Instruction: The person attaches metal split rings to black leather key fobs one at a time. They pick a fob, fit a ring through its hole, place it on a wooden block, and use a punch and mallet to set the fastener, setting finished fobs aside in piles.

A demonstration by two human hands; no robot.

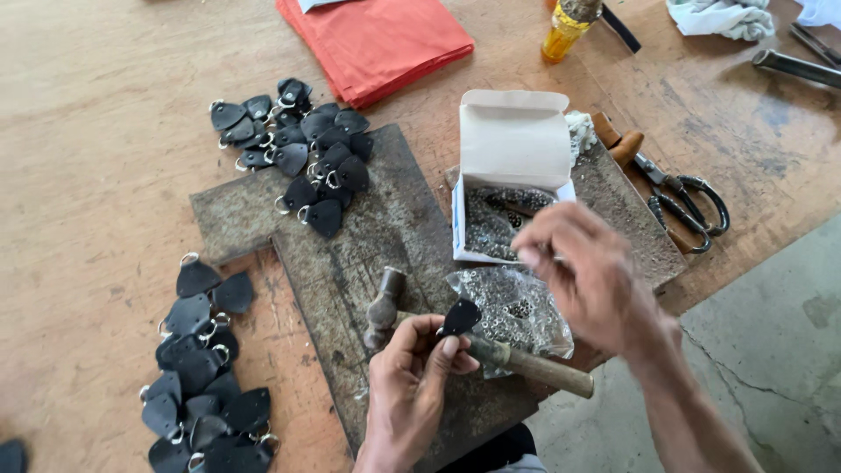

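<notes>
Head view
Left hand [410, 385]: fingers closed, pinching a small black leather piece [460, 317] above the hammer [477, 343], near the front edge of the dark metal plate [377, 236].
Right hand [589, 271]: fingertips pinched together over the box; what they hold is too small to tell.
White cardboard box [512, 175]: lid open, holds small silvery metal parts.
Clear plastic bag [512, 307]: just before the box, full of small metal rings.
Desk [96, 175]: two heaps of black leather pieces with rings, one at the plate's far corner [298, 153], one by its left side [203, 368].

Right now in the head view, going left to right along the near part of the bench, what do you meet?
Pile of black leather tabs with rings → left hand pinching one black tab → hammer's wooden handle → right hand → scissors.
</notes>
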